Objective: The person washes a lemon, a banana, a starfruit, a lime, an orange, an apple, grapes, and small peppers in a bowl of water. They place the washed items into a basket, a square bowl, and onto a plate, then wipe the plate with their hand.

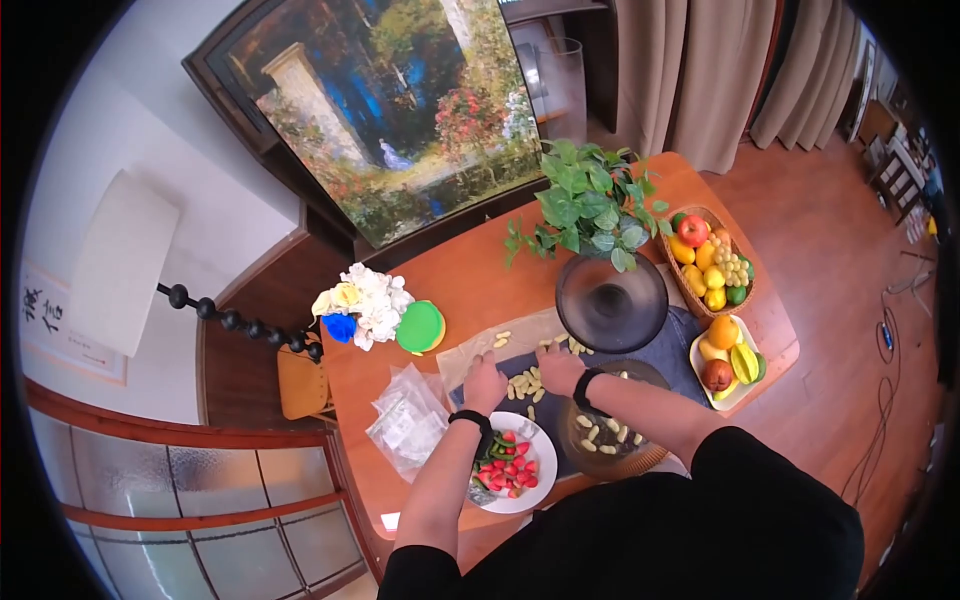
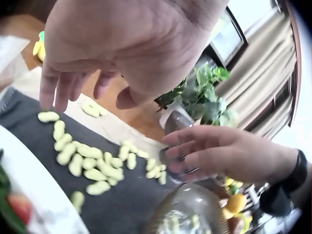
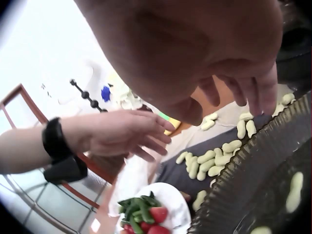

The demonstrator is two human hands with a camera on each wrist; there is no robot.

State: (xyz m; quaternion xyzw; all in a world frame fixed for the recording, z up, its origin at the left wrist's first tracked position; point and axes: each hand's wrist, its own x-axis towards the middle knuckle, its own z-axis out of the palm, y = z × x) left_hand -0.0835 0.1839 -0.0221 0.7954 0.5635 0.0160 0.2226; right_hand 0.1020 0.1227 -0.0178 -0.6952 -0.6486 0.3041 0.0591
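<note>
Pale peanuts lie scattered on a dark grey cloth on the table. My left hand hovers just above their left end, with its fingers hanging straight down and holding nothing. My right hand reaches over the pile from the right, fingers loosely extended and empty. In the left wrist view the peanuts sit below both hands, and the right hand is flat. A woven tray with several peanuts lies under my right forearm.
A white plate of red and green pieces sits by my left wrist. Plastic bags lie at left. A dark vase with a plant, a fruit basket and a fruit plate stand behind and right. White flowers stand at back left.
</note>
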